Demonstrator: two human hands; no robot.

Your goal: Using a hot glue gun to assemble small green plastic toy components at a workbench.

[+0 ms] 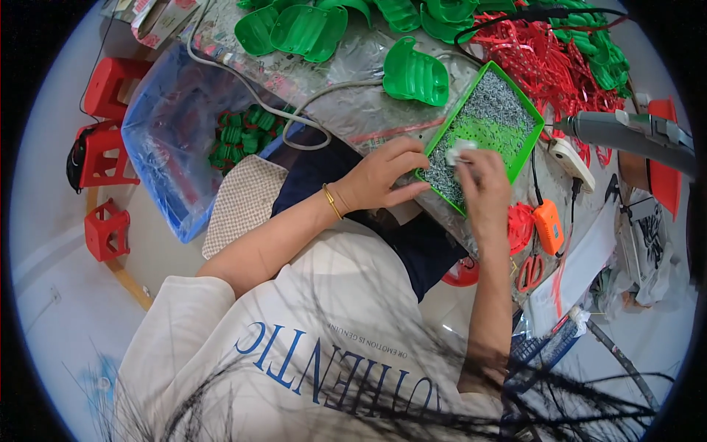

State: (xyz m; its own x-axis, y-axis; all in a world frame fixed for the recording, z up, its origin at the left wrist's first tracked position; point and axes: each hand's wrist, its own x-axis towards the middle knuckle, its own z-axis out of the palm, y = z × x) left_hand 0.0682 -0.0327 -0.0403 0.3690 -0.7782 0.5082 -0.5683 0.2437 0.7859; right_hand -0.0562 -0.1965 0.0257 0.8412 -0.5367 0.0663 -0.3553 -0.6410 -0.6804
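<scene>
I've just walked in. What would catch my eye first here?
Probably the bright green tray of small grey bits right of centre, where the right fingers hold a small white thing and the left fingers sit at the left edge. Then the red tangle of cords at upper right, and the curved green plastic pieces along the top.

One head-worn fisheye view; steeply downward onto hands (377,175) and tabletop (294,82) at close range

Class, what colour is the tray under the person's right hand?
The tray is bright green; it shows best in the head view.
</scene>
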